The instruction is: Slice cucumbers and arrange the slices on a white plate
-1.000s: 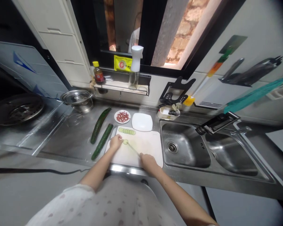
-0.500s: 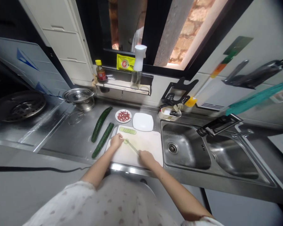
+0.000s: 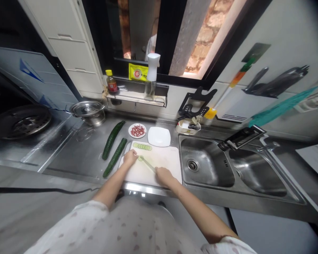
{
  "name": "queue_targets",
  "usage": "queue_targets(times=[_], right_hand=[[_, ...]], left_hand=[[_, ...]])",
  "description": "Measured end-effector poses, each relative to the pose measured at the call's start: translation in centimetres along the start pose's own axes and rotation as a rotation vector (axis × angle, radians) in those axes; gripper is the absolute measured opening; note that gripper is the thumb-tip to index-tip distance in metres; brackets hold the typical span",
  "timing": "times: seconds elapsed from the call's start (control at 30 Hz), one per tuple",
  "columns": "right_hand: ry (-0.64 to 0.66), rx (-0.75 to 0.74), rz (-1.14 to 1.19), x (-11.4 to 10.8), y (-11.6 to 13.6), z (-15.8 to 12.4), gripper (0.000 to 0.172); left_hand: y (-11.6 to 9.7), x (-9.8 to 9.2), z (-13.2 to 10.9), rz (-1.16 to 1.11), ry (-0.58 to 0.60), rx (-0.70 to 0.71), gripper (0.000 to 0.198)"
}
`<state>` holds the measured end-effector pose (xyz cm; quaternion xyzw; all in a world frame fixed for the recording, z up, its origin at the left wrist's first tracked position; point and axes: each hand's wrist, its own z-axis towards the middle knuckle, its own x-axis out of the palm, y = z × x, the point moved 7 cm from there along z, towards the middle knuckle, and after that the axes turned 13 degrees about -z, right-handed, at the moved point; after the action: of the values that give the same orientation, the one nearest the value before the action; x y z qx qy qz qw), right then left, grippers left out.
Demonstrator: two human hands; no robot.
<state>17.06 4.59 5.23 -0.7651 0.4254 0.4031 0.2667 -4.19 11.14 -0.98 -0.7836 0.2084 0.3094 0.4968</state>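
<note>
My right hand (image 3: 163, 176) is closed round the handle of a knife (image 3: 149, 165), whose blade points up and left over the white cutting board (image 3: 164, 158). At the blade's tip lies a pale green cucumber slice (image 3: 140, 158) on the board. My left hand (image 3: 130, 157) is at the board's left side, fingers curled together close to that slice. Whether something is between its fingertips is too small to make out. A row of overlapping cucumber slices (image 3: 142, 146) lies along the board's upper left edge.
Two whole cucumbers (image 3: 113, 140) lie left of the board. Behind it stand a plate of chopped red pieces (image 3: 137, 131) and a white square dish (image 3: 159, 136). A double sink (image 3: 206, 162) is to the right, a lidded steel pot (image 3: 88, 112) at the back left.
The whole view has shifted slightly. Both hands, the knife and the cucumber slices keep nearly the same places on the board.
</note>
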Motion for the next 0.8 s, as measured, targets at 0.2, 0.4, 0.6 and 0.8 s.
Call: queue_targets(times=[0.2,0.4,0.6,0.8], right_hand=[[-0.011,-0.001,0.006,0.9,-0.8,-0.7,0.031],[0.013,-0.003,0.003,-0.3,0.0,-0.4,0.03],[0.003,-0.003,0.005,-0.9,0.4,0.4,0.031],[-0.005,-0.003,-0.016,-0.8,0.4,0.7,0.032]], left_hand=[[0.0,0.0,0.1,-0.001,-0.005,-0.012,0.016],[0.1,0.1,0.2,-0.002,0.001,-0.009,0.016],[0.2,0.2,0.4,0.009,-0.003,-0.01,0.018],[0.0,0.0,0.1,0.008,-0.002,-0.003,0.018]])
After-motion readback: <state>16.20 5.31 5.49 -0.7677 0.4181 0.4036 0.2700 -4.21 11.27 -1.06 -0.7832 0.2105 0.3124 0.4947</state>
